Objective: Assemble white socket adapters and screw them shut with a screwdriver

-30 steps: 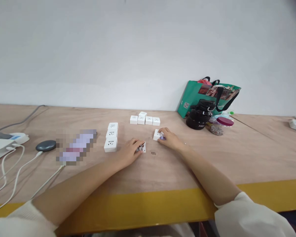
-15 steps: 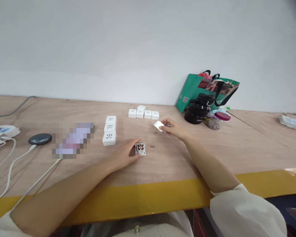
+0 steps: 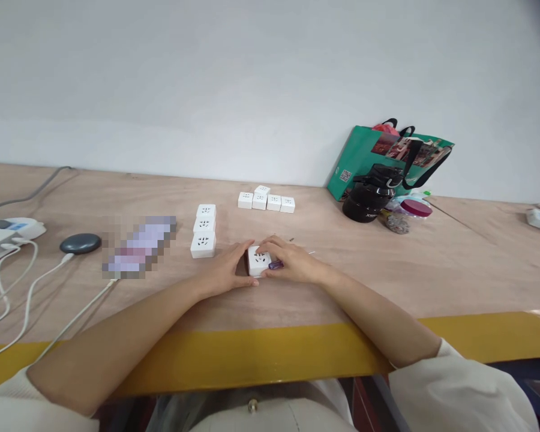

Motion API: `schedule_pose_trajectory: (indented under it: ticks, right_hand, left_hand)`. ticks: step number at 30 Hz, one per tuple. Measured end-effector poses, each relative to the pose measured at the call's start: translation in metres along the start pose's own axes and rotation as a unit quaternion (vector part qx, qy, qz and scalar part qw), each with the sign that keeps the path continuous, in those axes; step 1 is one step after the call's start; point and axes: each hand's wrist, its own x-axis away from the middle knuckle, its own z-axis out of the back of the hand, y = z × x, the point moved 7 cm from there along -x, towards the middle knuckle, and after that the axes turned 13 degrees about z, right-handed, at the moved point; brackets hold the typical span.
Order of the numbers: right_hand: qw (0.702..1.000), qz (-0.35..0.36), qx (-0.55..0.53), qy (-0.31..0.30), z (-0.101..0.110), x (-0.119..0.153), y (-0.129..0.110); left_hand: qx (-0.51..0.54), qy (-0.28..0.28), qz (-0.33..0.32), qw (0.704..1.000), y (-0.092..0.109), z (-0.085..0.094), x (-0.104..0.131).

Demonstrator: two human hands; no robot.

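Note:
A white wall socket (image 3: pixel 258 261) sits on the table between my hands, its slotted face up and the cover over its base. My left hand (image 3: pixel 227 268) grips its left side, thumb at the near edge and fingers at the far edge. Over its right side is my right hand (image 3: pixel 292 262), fingers on the top and edge of the cover. A screwdriver (image 3: pixel 276 264) with a purple handle is tucked in that same hand, its thin shaft sticking out to the right. The socket's inner parts are hidden under the cover.
Three white sockets (image 3: pixel 203 245) form a column on the left, and several more (image 3: pixel 273 203) stand in a group at the back. A phone (image 3: pixel 139 246), a dark round device (image 3: pixel 80 243) and white cables lie left. A black flask (image 3: pixel 368 201) and green bag (image 3: pixel 357 150) stand back right.
My right hand has come left and down with the white cover, which now lies over the open socket base. My left hand has stayed at the base. The view has shifted slightly.

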Motion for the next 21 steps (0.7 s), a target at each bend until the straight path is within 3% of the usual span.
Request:
schedule_pose_trajectory:
  ticks: [9,15,17,21]
  right_hand:
    - [1.0,0.012,0.004,-0.015,0.001,0.002,-0.002]
    - [0.999,0.02,-0.028,-0.014,-0.001,0.002,-0.002]
    - [0.998,0.017,-0.06,0.016,0.007,0.003,0.006]
    - [0.981,-0.065,-0.059,0.174,0.041,0.018,0.049]
  left_hand:
    - [0.027,-0.036,-0.008,0.999,-0.003,0.002,-0.001]
    - [0.034,-0.051,-0.01,0.998,0.005,0.006,0.003]
    - [0.036,-0.056,-0.01,0.998,0.008,0.006,0.004]
    - [0.032,-0.042,-0.024,0.998,0.011,0.007,0.004]
